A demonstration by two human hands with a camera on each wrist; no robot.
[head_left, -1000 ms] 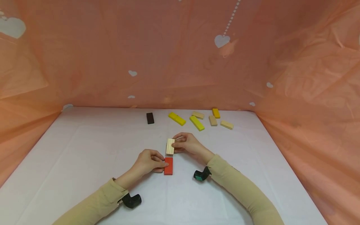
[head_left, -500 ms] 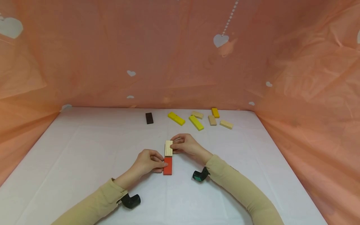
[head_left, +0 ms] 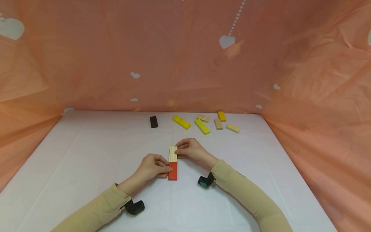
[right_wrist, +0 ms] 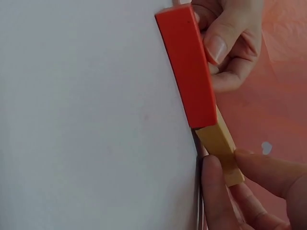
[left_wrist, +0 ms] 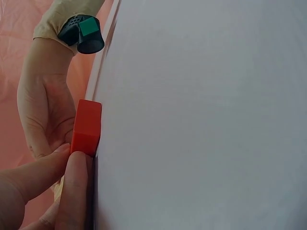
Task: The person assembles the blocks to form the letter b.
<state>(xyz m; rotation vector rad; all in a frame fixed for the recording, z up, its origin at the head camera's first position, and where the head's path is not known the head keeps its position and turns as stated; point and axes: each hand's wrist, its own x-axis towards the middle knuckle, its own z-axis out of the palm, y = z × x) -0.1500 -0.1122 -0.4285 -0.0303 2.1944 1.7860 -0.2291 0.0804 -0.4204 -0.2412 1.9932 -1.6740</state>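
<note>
In the head view a red block [head_left: 173, 176] lies flat on the white cloth mid-table, long side pointing away from me. My left hand [head_left: 152, 166] grips it from the left, thumb over its top. Against its far end sits a pale striped wooden block [head_left: 172, 158], roughly in line. My right hand [head_left: 195, 151] pinches that one from the right. The right wrist view has the red block [right_wrist: 188, 69] meeting the wooden block [right_wrist: 219, 143] end to end, thumb and finger on the wood. From the left wrist, fingers hide part of the red block [left_wrist: 86, 122].
Along the back of the white-covered table [head_left: 110, 135] lie a dark brown block [head_left: 154, 122], a yellow block [head_left: 181, 122], a yellow-green block [head_left: 202, 126], an orange-yellow block [head_left: 221, 116] and several plain wooden blocks [head_left: 233, 128]. A pink-orange curtain [head_left: 174, 64] encloses the table.
My right hand has brought the wooden block slightly nearer and down, closing the gap to the red block's far end. The left hand and red block have stayed nearly in place.
</note>
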